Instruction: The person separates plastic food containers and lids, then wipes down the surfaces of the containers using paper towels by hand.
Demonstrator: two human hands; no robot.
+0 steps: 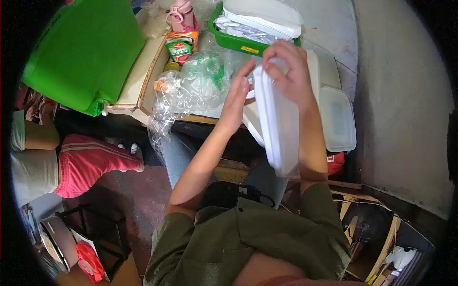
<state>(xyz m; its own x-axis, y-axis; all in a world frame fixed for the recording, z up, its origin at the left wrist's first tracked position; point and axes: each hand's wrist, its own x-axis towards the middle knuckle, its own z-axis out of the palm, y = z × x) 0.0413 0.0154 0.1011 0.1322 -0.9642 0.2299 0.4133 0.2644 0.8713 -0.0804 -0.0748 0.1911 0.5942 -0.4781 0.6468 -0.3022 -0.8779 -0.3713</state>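
A white plastic container (272, 121) with a lid is tilted up on its side between my hands. My right hand (288, 71) grips its upper end, fingers curled over the edge. At its left side is my left hand (236, 100), fingers bent against the container's upper left edge. Below and behind it, part of another white container (253, 121) shows. More lidded containers (338, 119) lie at the right. Clear plastic bags (200, 78) are spread on the table left of my hands.
A green basket (238, 44) holding white lids and packets stands at the back. Food pouches (181, 50) and a pink bottle (182, 16) are left of it. A green sheet (86, 52) hangs at far left. Another person in pink trousers (90, 159) is at the left.
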